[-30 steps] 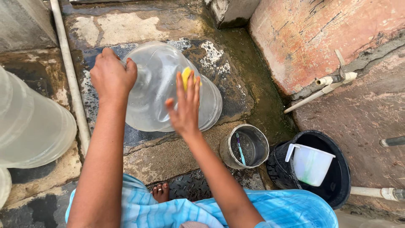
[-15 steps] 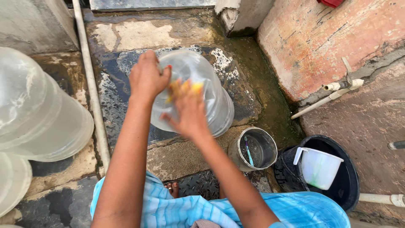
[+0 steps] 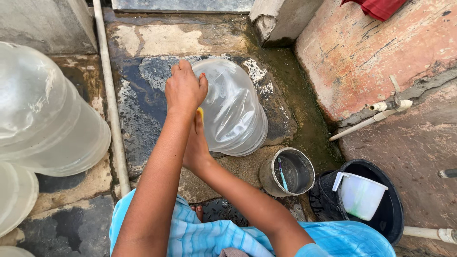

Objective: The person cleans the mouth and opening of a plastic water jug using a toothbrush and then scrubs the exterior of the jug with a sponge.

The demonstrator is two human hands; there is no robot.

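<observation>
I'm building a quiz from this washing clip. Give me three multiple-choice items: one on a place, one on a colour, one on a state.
1. Where is the white mug?
A. inside the black tub
B. on the pipe
C. in the grey pot

2. What colour is the cloth at the top right?
A. green
B. red
C. white

3. How does the clear jug lie?
A. upright
B. hanging
C. on its side

A: the tub's rim surrounds the mug.
B: the cloth is plainly red.
C: the jug lies sideways on wet stone under the left hand.
</observation>
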